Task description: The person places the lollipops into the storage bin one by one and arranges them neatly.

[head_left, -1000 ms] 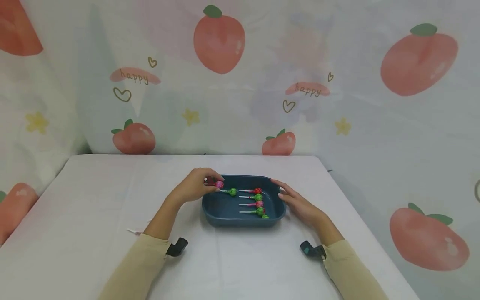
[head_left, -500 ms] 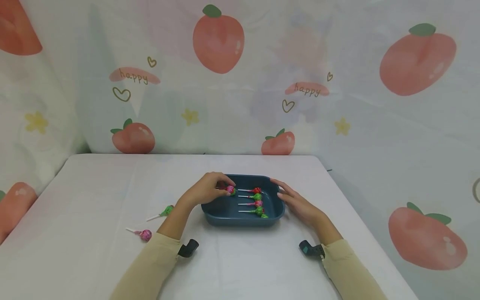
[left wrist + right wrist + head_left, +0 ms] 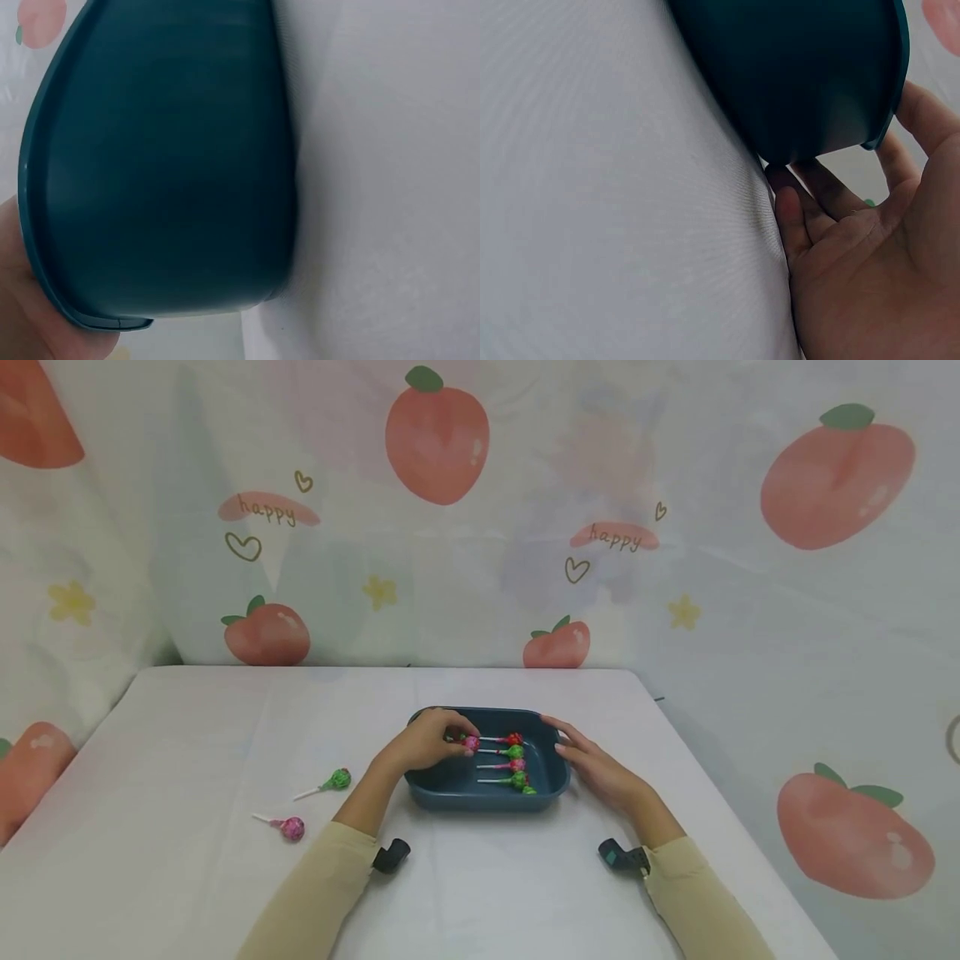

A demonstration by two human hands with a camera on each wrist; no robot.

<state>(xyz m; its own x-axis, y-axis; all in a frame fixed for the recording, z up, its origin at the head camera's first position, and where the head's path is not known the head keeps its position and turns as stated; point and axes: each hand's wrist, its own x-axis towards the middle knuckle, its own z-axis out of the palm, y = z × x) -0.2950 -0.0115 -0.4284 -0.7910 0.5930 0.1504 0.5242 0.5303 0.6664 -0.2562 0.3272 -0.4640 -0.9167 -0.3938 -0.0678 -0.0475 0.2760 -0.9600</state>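
Observation:
In the head view my left hand [image 3: 429, 739] reaches over the left end of a dark blue plastic tray [image 3: 480, 802] and pinches a pink-wrapped lollipop [image 3: 471, 742] inside it. The lollipop's stick is hidden by the fingers. At the right end my right hand [image 3: 600, 768] holds the tray by its rim, thumb over the edge. In the right wrist view the other fingers [image 3: 821, 191] of that hand lie against the outer wall [image 3: 795, 75]. Right of the pinched lollipop, several red, green and pink lollipops [image 3: 513, 766] lie in a column, sticks pointing left.
Left of the tray, a green lollipop [image 3: 341, 778] and a pink lollipop [image 3: 292, 828] lie on the white tablecloth [image 3: 480, 893]. A peach-printed cloth [image 3: 480, 568] hangs behind the table. The left wrist view mostly shows the tray's outer wall [image 3: 165, 165].
My left hand has moved right and further into the tray with the pink lollipop, covering a green lollipop seen there before. The two on the tablecloth have come into view. The right hand stays put.

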